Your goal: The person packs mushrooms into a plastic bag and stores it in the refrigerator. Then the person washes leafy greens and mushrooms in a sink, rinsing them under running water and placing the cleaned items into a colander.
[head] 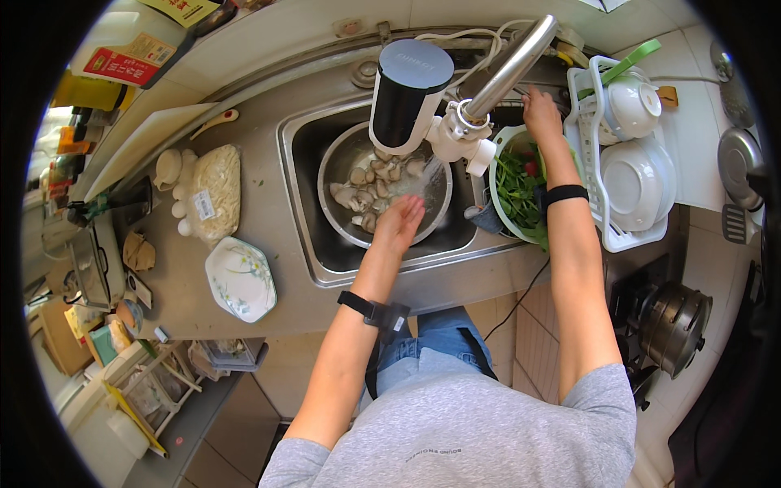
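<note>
My left hand point(400, 221) is over the near side of a round metal basin point(325, 201), fingers extended, holding nothing. Oyster mushrooms point(360, 192) lie in the basin, which stands in the steel sink point(305, 244). Water point(432, 174) runs into it from a faucet point(509, 70) with a black and white filter point(403, 97). My right hand point(542, 110) reaches past a pale green colander point(499, 201) of leafy greens point(517, 189), towards the back of the sink. Its fingertips are at a small metal part there; whether they grip it is unclear.
Right of the colander, a white dish rack point(601, 207) holds bowls point(634, 110) and plates point(628, 186). Left of the sink are a patterned plate point(241, 279), a bag of pale noodle-like food point(218, 195) and eggs point(179, 209). A metal pot point(674, 329) stands at the right.
</note>
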Available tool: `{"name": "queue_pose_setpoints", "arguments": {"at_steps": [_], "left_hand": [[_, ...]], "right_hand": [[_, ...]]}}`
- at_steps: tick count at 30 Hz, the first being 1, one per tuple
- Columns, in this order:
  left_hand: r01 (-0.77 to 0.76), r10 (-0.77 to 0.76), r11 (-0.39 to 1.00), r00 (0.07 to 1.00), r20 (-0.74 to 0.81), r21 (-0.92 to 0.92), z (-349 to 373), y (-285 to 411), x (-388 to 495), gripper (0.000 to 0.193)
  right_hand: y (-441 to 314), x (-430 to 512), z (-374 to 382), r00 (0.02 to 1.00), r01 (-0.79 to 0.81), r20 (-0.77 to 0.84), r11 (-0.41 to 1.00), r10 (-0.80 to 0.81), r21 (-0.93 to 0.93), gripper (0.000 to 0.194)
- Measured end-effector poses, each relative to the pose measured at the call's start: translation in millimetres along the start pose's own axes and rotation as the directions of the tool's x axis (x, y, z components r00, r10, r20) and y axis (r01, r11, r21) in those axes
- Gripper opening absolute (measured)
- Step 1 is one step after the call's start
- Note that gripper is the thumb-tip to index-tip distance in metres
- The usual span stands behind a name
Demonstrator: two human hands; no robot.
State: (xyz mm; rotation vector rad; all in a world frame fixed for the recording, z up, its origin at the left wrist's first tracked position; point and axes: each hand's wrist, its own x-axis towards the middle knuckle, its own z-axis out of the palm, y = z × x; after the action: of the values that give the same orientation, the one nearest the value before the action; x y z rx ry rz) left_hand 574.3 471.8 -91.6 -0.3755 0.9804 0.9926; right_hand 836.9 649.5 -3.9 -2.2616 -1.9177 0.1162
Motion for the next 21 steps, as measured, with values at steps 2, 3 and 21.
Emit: {"name": "queue_pose_setpoints", "arguments": {"at_steps": [2, 3, 21], "left_hand": [[-0.011, 0.011, 1.000, 0.997, -0.078, 0.012, -15, 4, 0, 0.042], [-0.022, 0.024, 1.000, 0.988, -0.151, 0.017, -23, 6, -1, 0.044], [-0.104, 0.110, 0.994, 0.960, -0.258, 0.038, -73, 30, -7, 0.038]], "right_hand": [[-12, -17, -7, 0.974, 0.070, -0.207, 0.993, -0.089, -0.097, 0.026], [-18, -28, -11, 0.953, 0.066, -0.283, 0.987, -0.105, -0.146, 0.027], [-119, -180, 253, 0.496, 0.156, 0.842, 0.976, -0.212, 0.154, 0.030]]}}
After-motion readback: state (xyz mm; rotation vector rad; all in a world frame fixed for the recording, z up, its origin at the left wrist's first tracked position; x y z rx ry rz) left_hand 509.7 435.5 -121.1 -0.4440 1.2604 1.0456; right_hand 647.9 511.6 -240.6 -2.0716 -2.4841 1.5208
